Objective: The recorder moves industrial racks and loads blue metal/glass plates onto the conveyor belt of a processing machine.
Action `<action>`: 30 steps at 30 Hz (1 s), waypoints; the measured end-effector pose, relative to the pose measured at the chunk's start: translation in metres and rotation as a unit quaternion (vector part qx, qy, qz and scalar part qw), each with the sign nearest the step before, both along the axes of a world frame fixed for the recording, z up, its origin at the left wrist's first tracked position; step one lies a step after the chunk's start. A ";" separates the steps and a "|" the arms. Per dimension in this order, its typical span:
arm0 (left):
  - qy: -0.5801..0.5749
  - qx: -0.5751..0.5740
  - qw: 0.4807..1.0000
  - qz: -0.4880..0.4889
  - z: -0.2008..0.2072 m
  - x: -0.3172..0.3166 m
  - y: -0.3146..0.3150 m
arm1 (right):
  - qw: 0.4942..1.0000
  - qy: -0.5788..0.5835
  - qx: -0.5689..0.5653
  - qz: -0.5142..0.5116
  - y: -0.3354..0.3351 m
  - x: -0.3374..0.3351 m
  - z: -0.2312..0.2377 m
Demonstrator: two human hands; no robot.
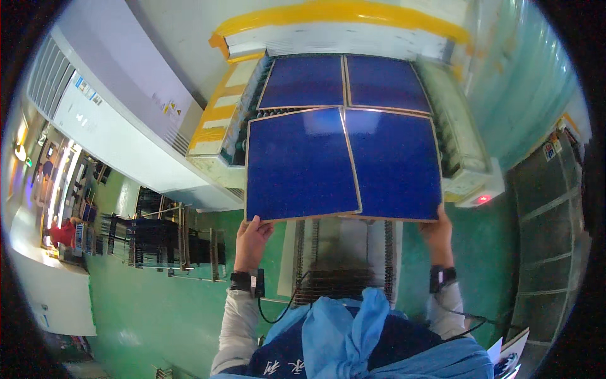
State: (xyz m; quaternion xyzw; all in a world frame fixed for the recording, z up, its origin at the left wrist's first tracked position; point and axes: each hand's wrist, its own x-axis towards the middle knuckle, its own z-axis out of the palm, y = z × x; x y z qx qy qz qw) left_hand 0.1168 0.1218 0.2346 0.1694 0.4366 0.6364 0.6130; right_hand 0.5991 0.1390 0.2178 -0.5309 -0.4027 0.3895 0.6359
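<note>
Two flat blue panels with copper-coloured edges lie side by side nearest me, partly over a roller conveyor. My left hand point(254, 243) pinches the near-left corner of the left panel point(300, 167), its thumb on top and fingers underneath. That panel is tilted askew, and its right edge overlaps the right panel point(394, 167). My right hand point(438, 239) is closed on the near-right corner of the right panel; the fingers under it are hidden. Beyond them, two similar panels, a far-left one point(304, 82) and a far-right one point(386, 83), rest flat on the rollers.
Pale side rails flank the conveyor, the left rail point(221, 120) striped with yellow tape. A red light point(483, 199) glows at the right rail's end. Below the panels stands a slotted rack point(334, 284). A white cabinet point(120, 126) and dark racks point(158, 243) are at left.
</note>
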 end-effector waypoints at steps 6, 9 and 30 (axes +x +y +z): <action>-0.037 0.030 0.999 -0.021 -0.003 -0.004 0.009 | 0.888 0.407 -0.165 0.135 -0.006 -0.044 -0.004; -0.029 0.040 0.999 -0.001 -0.001 -0.010 0.013 | 0.894 0.392 -0.168 0.140 0.002 -0.045 -0.001; -0.011 0.027 0.999 0.023 0.005 -0.029 0.042 | 0.918 0.356 -0.155 0.080 0.027 -0.031 0.018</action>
